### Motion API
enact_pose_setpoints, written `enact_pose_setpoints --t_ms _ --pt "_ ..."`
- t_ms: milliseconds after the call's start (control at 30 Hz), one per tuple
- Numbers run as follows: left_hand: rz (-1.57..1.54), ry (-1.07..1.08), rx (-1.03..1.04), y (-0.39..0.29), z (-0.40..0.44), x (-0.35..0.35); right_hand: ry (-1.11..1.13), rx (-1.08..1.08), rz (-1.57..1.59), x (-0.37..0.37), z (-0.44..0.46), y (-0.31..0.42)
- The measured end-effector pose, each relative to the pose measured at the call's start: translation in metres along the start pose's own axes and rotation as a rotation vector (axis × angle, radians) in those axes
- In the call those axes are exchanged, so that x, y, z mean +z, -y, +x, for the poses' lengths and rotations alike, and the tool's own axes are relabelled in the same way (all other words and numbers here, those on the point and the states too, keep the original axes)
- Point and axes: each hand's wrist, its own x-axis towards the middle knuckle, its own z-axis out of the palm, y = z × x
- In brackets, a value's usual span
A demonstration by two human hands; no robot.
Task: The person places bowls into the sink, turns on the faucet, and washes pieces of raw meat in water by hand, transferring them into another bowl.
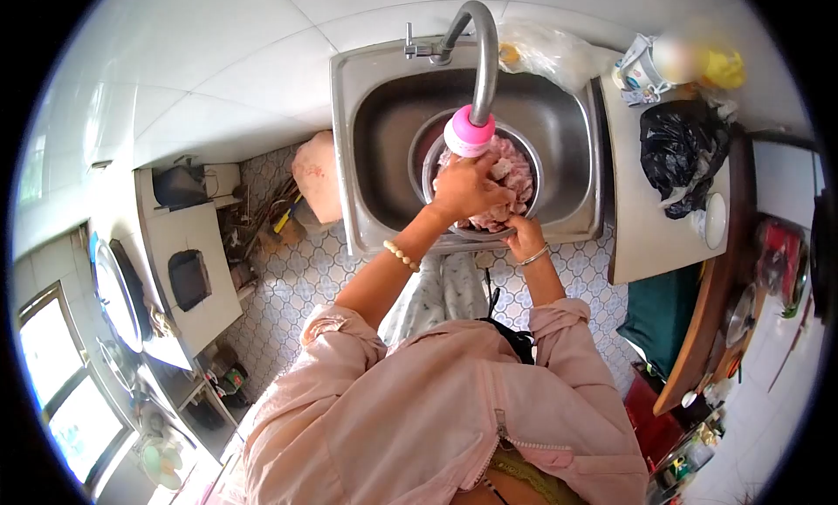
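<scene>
A metal bowl [538,175] of raw pinkish chopped meat [515,169] stands inside the stainless steel sink [572,169]. My left hand [471,189] lies on the meat with its fingers spread, just under the pink tap nozzle [470,134]. At the near right side of the bowl, my right hand [525,236] grips the rim, its fingertips partly out of sight. The curved metal tap [485,60] reaches over the bowl. Whether water is running cannot be made out. A second round metal rim [417,156] shows behind the bowl's left side.
Clear plastic bags [550,55] lie at the sink's back right corner. On the right counter [633,234] are a black plastic bag [685,156], a white bowl [714,221] and a patterned cup [639,68]. A tiled stove block [196,282] and sticks [257,212] stand left.
</scene>
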Motion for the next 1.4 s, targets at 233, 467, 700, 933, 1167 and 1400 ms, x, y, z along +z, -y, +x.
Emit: enact_pose_setpoints --t_ms 233,467,700,933,1167,1400 --pt "0.220 -0.102 0.237 -0.035 -0.011 0.027 0.099 -0.078 0.295 0.000 -0.003 0.000" --pt "-0.037 -0.037 0.454 -0.024 -0.043 -0.033 0.194 0.043 0.314 0.003 -0.003 0.008" --pt "-0.381 -0.415 0.000 0.060 -0.013 -0.081 0.071 0.043 0.240 0.011 0.015 0.001" --pt "-0.553 -0.297 -0.243 0.101 0.084 -0.098 0.075 0.105 0.254 0.008 0.034 -0.014" --pt "-0.930 -0.262 -0.489 0.110 0.147 -0.120 0.091 0.090 0.231 0.033 0.005 0.008" --pt "-1.120 -0.075 -0.518 0.115 0.176 -0.121 0.150 0.005 0.276 0.025 0.001 0.006"
